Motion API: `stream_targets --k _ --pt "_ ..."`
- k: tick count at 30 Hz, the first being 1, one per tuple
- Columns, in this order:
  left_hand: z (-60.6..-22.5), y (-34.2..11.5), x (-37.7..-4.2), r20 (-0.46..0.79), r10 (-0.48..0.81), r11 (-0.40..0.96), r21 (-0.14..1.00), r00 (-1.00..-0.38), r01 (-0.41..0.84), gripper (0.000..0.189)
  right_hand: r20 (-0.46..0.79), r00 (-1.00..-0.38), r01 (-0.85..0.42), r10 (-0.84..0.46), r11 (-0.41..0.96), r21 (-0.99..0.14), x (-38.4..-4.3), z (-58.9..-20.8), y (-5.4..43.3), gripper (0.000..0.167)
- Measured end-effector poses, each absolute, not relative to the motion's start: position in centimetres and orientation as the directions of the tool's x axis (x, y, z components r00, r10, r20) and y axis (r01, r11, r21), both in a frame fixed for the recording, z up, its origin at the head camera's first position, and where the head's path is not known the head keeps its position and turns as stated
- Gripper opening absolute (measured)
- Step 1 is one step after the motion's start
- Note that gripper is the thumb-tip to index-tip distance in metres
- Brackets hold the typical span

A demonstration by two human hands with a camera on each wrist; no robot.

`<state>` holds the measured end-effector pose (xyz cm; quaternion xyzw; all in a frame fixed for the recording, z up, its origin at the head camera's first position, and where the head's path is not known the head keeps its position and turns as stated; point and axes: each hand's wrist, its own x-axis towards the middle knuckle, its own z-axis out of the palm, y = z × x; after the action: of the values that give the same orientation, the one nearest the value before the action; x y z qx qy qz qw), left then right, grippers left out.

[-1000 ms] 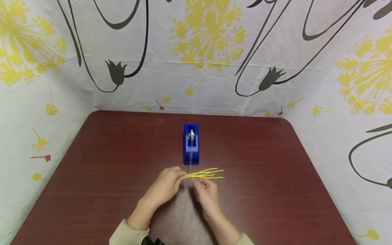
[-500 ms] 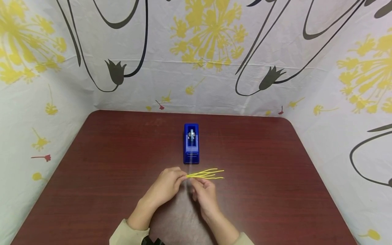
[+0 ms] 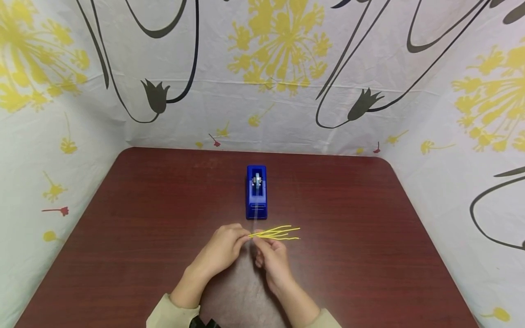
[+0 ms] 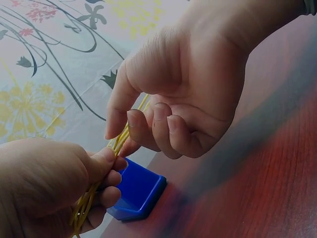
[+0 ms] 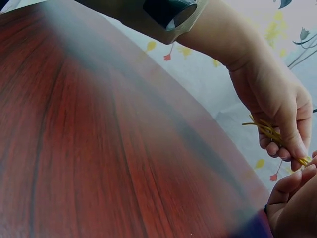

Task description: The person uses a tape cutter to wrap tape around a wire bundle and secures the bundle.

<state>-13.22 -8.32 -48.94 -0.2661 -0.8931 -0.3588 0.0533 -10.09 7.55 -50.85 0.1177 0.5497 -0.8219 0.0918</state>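
A bundle of thin yellow wires lies sideways between my hands, its loose ends fanning out to the right. My left hand grips its left part, thumb pressed on top, as the left wrist view shows. My right hand pinches the wires just beside the left fingertips, thumb on the near side and index finger beyond. A clear strip of tape runs from the blue tape dispenser to the bundle where the fingertips meet. In the right wrist view, wire ends stick out behind the left hand.
The dispenser stands upright just beyond the hands, on a dark red wooden table. A white cloth with printed flowers surrounds the table at the back and sides. A dark band sits on the left wrist.
My right fingertips have shifted slightly left, from the tape below the wires up onto the bundle close to the left hand. The left hand and dispenser have stayed put.
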Motion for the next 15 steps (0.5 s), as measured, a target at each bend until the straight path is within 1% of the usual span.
stream_targets --k 3,4,7,8,15 --pt "-48.92 -8.33 -13.21 0.282 0.437 0.601 0.614 -0.854 0.511 0.008 -0.31 -0.95 0.294 -0.024 -0.398 -0.869 -10.19 -50.87 7.52 0.005" --pt "-48.91 -8.33 -13.21 0.28 0.437 0.602 0.615 -0.855 0.509 0.008 -0.313 -0.949 0.297 -0.027 -0.402 -0.866 -10.22 -50.88 7.5 0.009" --pt "-48.88 -8.32 -13.19 0.27 0.438 0.605 0.617 -0.858 0.503 0.008 -0.317 -0.948 0.304 -0.038 -0.413 -0.859 -10.31 -50.89 7.48 0.027" --pt "-48.87 -8.32 -13.19 0.267 0.438 0.606 0.618 -0.859 0.501 0.008 -0.318 -0.947 0.306 -0.043 -0.418 -0.855 -10.35 -50.89 7.48 0.029" --pt "-48.89 -8.31 -13.18 0.26 0.443 0.608 0.616 -0.858 0.501 0.008 -0.333 -0.94 0.327 -0.071 -0.462 -0.825 -10.51 -50.86 7.48 0.02"
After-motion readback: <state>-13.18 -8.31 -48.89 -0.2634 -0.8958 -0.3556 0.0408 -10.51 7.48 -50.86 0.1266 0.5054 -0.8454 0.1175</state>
